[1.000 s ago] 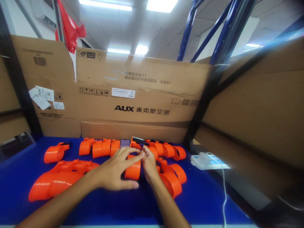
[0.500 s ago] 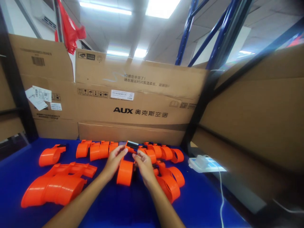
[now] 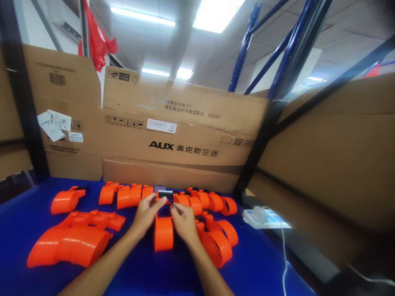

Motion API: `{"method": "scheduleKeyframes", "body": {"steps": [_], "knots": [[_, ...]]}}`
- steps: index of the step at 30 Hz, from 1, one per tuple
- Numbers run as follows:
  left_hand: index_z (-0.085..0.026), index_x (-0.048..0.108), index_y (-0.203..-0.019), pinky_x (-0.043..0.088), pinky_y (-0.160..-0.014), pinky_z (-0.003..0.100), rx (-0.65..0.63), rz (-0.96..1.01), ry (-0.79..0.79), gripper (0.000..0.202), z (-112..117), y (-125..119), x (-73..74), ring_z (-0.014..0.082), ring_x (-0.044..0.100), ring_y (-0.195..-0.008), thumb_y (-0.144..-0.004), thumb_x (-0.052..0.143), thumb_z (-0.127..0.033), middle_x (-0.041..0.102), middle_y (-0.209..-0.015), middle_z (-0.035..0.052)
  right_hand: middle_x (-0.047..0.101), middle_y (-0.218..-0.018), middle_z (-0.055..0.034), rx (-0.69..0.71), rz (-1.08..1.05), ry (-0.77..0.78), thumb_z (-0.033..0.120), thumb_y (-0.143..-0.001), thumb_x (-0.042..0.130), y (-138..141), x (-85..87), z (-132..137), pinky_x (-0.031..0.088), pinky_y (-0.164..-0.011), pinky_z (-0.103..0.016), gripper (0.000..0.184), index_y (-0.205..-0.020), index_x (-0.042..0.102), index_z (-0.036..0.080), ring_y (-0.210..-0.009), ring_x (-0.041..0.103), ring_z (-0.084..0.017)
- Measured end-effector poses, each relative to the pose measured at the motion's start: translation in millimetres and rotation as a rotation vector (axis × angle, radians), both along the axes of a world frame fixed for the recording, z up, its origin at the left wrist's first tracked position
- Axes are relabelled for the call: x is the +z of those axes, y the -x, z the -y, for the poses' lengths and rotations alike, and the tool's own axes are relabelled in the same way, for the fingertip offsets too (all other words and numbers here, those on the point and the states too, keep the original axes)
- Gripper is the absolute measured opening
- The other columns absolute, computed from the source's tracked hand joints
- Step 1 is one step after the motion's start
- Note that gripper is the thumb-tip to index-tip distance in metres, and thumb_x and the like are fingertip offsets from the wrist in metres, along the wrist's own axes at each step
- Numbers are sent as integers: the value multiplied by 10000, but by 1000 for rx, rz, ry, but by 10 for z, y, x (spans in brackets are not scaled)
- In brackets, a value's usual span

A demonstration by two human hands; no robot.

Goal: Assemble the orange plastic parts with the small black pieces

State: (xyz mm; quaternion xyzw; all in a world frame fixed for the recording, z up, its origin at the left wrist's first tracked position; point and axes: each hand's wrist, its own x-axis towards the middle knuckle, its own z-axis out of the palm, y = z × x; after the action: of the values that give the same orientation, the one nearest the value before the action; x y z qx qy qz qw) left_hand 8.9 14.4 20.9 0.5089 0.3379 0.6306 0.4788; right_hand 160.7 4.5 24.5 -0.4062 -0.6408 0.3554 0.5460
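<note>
Two hands, the left hand [image 3: 147, 213] and the right hand [image 3: 184, 223], hold one orange plastic part [image 3: 163, 235] midway across the blue surface [image 3: 262, 257]. Its long axis runs near edge to far edge, black-capped end pointing away. Both sets of fingers are closed, pinching that far end from either side.

The orange part [image 3: 163, 234] is a glossy plastic piece with a broad, rounded lower body and a narrower neck rising from it. It lies lengthwise at the bottom centre of the frame, and its broad end appears to rest on the blue tabletop [image 3: 262, 263]. At the top of the neck sits a small black piece [image 3: 166, 193] with a pale strip across it — pinched from either side by the left hand [image 3: 147, 213] and the right hand [image 3: 184, 222]
</note>
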Motion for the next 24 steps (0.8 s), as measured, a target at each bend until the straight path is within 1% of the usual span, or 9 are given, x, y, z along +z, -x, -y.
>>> {"method": "scheduleKeyframes", "body": {"steps": [2, 4, 7, 9, 11, 14, 17, 21, 24], "knots": [[-169, 726, -853, 469, -832, 326, 7, -26, -13, 327, -11, 19, -16, 217, 608, -790, -720, 798, -459, 665, -760, 24, 499, -563, 22, -5, 42, -11, 380, -822, 553, -1, -5, 0, 328, -510, -244, 282, -652, 635, 170, -533, 397, -124], [-169, 731, -887, 466, -816, 319, -4, -38, -21, 323, -15, 32, -25, 207, 593, -773, -737, 787, -450, 665, -781, 24, 460, -550, 30, -14, 65, -16, 374, -831, 534, -2, 0, 6, 300, -498, -239, 298, -627, 609, 170, -525, 369, -117], [-167, 734, -920, 464, -806, 317, -16, -37, -12, 333, -15, 37, -28, 201, 586, -765, -745, 781, -446, 668, -802, 28, 389, -532, 43, -26, 69, -20, 366, -833, 529, 1, 30, 28, 254, -482, -233, 330, -559, 510, 184, -517, 325, -105], [-165, 732, -884, 465, -799, 318, -11, -27, -4, 330, -16, 37, -29, 202, 584, -752, -729, 792, -450, 655, -762, 23, 359, -526, 49, -27, 64, -19, 352, -830, 522, 5, 55, 45, 235, -478, -232, 344, -533, 446, 195, -510, 304, -101], [-166, 719, -823, 468, -794, 319, 1, -10, 5, 325, -18, 38, -31, 210, 587, -755, -701, 810, -453, 631, -711, 14, 352, -522, 52, -22, 59, -18, 332, -825, 514, 11, 72, 57, 231, -478, -233, 335, -529, 429, 199, -505, 298, -99], [-172, 682, -742, 470, -807, 321, 14, 8, 9, 320, -17, 39, -25, 221, 598, -786, -680, 826, -450, 597, -666, 1, 372, -533, 51, -12, 41, -16, 314, -822, 518, 21, 69, 57, 244, -485, -234, 305, -546, 482, 189, -512, 308, -101], [-176, 663, -720, 470, -834, 326, 7, 28, 7, 321, -7, 34, -3, 216, 603, -793, -699, 813, -458, 588, -655, -5, 407, -550, 48, -16, 22, -19, 307, -815, 533, 36, 52, 44, 272, -501, -235, 269, -581, 552, 175, -529, 333, -105], [-172, 695, -787, 469, -848, 329, -13, 59, -6, 315, 14, 26, 47, 216, 613, -809, -723, 794, -464, 644, -721, 16, 486, -579, 34, -25, 23, -36, 318, -816, 534, 53, 53, 50, 324, -530, -243, 236, -661, 633, 169, -548, 390, -121], [-167, 726, -896, 465, -878, 333, -37, 40, -39, 325, 35, 24, 82, 228, 633, -871, -751, 776, -453, 704, -843, 48, 482, -563, 32, -80, 67, -55, 322, -828, 531, 50, 57, 73, 313, -515, -249, 246, -666, 645, 176, -529, 381, -126]]}}
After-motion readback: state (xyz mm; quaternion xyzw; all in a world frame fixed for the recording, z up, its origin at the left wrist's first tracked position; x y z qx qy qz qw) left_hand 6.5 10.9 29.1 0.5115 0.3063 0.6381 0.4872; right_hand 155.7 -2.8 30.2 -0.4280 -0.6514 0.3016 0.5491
